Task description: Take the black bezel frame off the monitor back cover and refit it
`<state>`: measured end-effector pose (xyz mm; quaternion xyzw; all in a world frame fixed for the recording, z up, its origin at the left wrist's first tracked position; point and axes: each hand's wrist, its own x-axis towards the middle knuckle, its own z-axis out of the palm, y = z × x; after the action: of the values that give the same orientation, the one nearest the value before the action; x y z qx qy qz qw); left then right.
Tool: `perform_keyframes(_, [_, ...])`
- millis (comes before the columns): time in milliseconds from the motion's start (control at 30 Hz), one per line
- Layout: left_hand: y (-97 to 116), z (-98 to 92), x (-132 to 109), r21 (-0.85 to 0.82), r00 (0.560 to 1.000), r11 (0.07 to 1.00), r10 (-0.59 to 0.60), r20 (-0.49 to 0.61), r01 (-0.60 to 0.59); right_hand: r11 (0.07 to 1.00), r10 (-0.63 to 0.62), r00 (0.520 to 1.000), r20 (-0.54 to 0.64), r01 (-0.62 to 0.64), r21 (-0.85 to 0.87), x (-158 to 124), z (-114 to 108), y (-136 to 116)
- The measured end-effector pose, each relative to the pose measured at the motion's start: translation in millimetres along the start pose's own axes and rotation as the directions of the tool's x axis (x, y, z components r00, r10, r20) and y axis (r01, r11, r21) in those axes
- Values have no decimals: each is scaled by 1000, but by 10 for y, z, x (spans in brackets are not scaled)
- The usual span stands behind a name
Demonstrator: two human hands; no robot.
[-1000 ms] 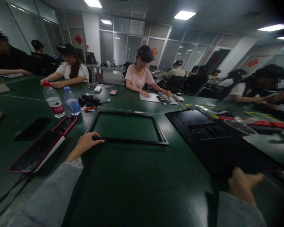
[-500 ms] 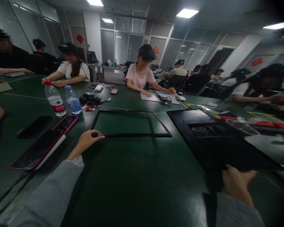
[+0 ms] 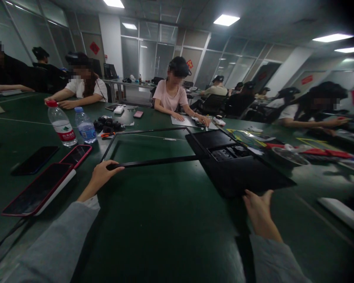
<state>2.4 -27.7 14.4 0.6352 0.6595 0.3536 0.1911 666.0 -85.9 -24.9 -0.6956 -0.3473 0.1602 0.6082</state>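
My left hand (image 3: 98,179) is closed on the near left corner of a thin black rectangular frame (image 3: 159,161), thumb along its near bar. The frame is slightly tilted, and its right end overlaps a flat black panel (image 3: 244,177). This panel has a recess with parts in its middle and a smoother rectangle at its far end. At the panel's near edge, my right hand (image 3: 261,214) grips it with thumb and fingers apart; some fingers are hidden below. A dark shadow under that edge suggests it is raised off the green table (image 3: 165,228).
Left of the frame lie phones (image 3: 39,188) and two water bottles (image 3: 61,125). Black items with orange-handled pliers (image 3: 107,135) sit beyond. At right are a metal bowl (image 3: 290,155), red material (image 3: 327,151) and a white-edged object (image 3: 339,212). A person in pink (image 3: 171,96) works opposite.
The black panel has moved left with my right hand, so it now meets the frame's right end. The frame has tilted in my left hand, its right end rising.
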Motion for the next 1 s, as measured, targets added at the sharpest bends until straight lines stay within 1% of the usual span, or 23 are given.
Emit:
perform_keyframes(33, [-6, 5, 2, 6, 1000, 1000, 4, -15, -4, 992, 100, 995, -8, -99, 77, -41, 91, -11])
perform_keyframes(67, [-7, 8, 1, 10, 999, 1000, 11, -30, -11, 976, 172, 985, 14, -172, 136, -88, 187, -38])
perform_keyframes(100, [-4, 8, 0, 9, 999, 1000, 21, -45, -21, 961, 213, 976, 54, -219, 170, -136, 286, -78])
perform_keyframes(133, [3, 6, -3, 2, 998, 999, 34, -56, -34, 953, 221, 970, 105, -238, 187, -184, 386, -129])
perform_keyframes(200, [24, -1, -11, -14, 995, 998, 65, -72, -66, 945, 205, 958, 200, -247, 216, -266, 576, -252])
perform_keyframes(267, [49, -9, -21, -21, 993, 996, 85, -86, -87, 944, 151, 933, 326, -234, 234, -319, 751, -379])
perform_keyframes(300, [62, -12, -27, -19, 992, 996, 90, -90, -92, 944, 117, 909, 400, -227, 239, -333, 834, -436])
perform_keyframes(367, [87, -19, -41, -11, 990, 995, 102, -98, -104, 944, 64, 832, 551, -229, 236, -337, 998, -526])
perform_keyframes(400, [99, -24, -49, -7, 988, 993, 114, -100, -116, 944, 48, 796, 604, -233, 232, -328, 1081, -558])
perform_keyframes(433, [110, -30, -57, -2, 986, 992, 129, -104, -130, 945, 40, 781, 623, -232, 230, -313, 1164, -581])
perform_keyframes(467, [118, -37, -64, 6, 984, 990, 144, -109, -144, 948, 35, 794, 607, -220, 232, -291, 1246, -598])
perform_keyframes(500, [123, -44, -70, 19, 982, 988, 154, -114, -152, 952, 28, 831, 555, -191, 238, -266, 1321, -610])
perform_keyframes(567, [124, -58, -77, 57, 980, 987, 157, -120, -151, 962, 3, 924, 383, -107, 250, -211, 1435, -633])
perform_keyframes(600, [120, -63, -78, 81, 980, 986, 157, -120, -148, 963, -7, 950, 313, -78, 256, -186, 1466, -647])
perform_keyframes(633, [113, -65, -77, 106, 980, 983, 160, -117, -148, 961, -13, 959, 281, -66, 270, -167, 1480, -663])
perform_keyframes(667, [107, -64, -75, 131, 980, 979, 169, -106, -155, 954, -14, 959, 285, -72, 292, -157, 1479, -679])
perform_keyframes(700, [101, -59, -74, 153, 979, 974, 184, -92, -168, 944, -15, 950, 312, -90, 318, -155, 1468, -694])
perform_keyframes(767, [97, -38, -77, 194, 974, 960, 217, -66, -201, 934, -29, 920, 392, -114, 338, -175, 1442, -709])
perform_keyframes(833, [105, -9, -89, 229, 968, 946, 246, -52, -228, 949, -52, 907, 417, -85, 303, -208, 1439, -690])
perform_keyframes(900, [122, 18, -106, 251, 962, 935, 271, -45, -252, 975, -86, 908, 410, -9, 223, -230, 1468, -633])
perform_keyframes(1000, [146, 50, -128, 262, 956, 925, 292, -34, -274, 980, -195, 904, 380, 167, 108, -231, 1523, -514])
